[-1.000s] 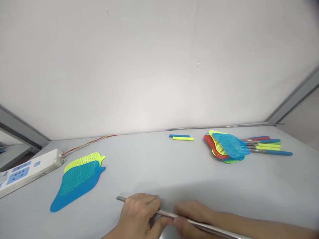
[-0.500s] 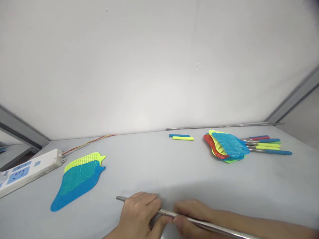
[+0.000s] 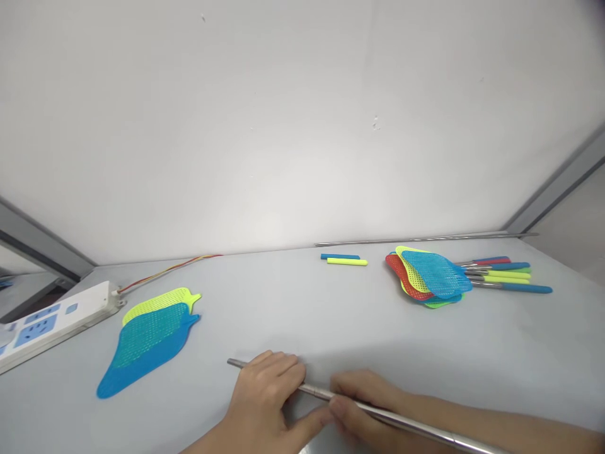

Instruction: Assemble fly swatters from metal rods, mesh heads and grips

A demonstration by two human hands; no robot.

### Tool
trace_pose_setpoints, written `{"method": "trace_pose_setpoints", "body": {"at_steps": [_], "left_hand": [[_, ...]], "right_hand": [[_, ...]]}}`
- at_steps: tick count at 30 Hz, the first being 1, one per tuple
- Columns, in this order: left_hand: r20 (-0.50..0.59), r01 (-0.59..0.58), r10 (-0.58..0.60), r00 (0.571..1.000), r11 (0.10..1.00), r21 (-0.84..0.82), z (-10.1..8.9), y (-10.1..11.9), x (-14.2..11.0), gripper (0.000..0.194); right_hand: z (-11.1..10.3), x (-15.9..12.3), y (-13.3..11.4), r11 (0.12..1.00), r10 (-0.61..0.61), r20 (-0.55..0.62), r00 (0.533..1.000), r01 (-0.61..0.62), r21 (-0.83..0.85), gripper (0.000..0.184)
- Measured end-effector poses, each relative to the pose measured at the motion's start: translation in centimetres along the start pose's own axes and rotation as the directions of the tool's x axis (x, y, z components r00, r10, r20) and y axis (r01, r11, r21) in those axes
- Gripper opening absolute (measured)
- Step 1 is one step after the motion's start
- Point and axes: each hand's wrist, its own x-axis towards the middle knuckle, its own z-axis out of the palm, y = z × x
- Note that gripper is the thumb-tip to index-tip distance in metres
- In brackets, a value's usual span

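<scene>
Both my hands hold one long thin metal rod (image 3: 401, 423) low over the grey table (image 3: 331, 321), near its front edge. My left hand (image 3: 267, 394) is curled around the rod close to its left tip, which pokes out past the fingers. My right hand (image 3: 362, 403) pinches the rod just to the right, fingers closed on it. The rod runs down and to the right along my right forearm.
Two loose swatter heads, a blue one (image 3: 144, 353) on a yellow one (image 3: 161, 301), lie at left beside a white power strip (image 3: 42, 321). At right lies a pile of finished fly swatters (image 3: 437, 277), with two loose handle sleeves (image 3: 345, 260) and spare rods (image 3: 425, 239) by the wall.
The rod's left tip has moved slightly away from me and to the right, with both hands shifting a little with it. Nothing else on the table has moved.
</scene>
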Motion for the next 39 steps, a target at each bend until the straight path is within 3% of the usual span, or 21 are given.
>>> {"method": "trace_pose_setpoints", "body": {"at_steps": [9,21,25,29,35,39], "left_hand": [[0.119,0.082,-0.083,0.989,0.997,0.006,0.4,-0.3,0.1,0.037],[0.163,0.137,-0.126,0.979,0.989,-0.060,0.0,-0.2,0.2,0.024],[0.122,0.215,-0.207,0.971,0.975,-0.058,0.0,-0.4,0.2,0.019],[0.094,0.216,-0.210,0.973,0.975,-0.053,0.1,-0.5,0.1,0.015],[0.135,0.238,-0.230,0.964,0.970,-0.043,0.4,-0.4,0.2,0.024],[0.140,0.232,-0.228,0.964,0.973,-0.014,0.4,-0.3,0.4,0.031]], "right_hand": [[1.4,1.2,3.1,0.967,-0.135,-0.105,0.985,0.155,0.204,0.039],[1.7,1.4,2.7,0.934,-0.046,-0.201,0.979,0.114,0.339,0.047],[1.9,1.6,3.1,0.880,-0.050,-0.236,0.970,0.154,0.449,0.044],[1.9,1.8,3.6,0.828,-0.039,-0.227,0.973,0.158,0.538,0.042],[1.9,1.8,3.5,0.861,-0.040,-0.223,0.974,0.147,0.487,0.044],[1.7,1.5,2.8,0.927,-0.035,-0.219,0.975,0.114,0.357,0.046]]}}
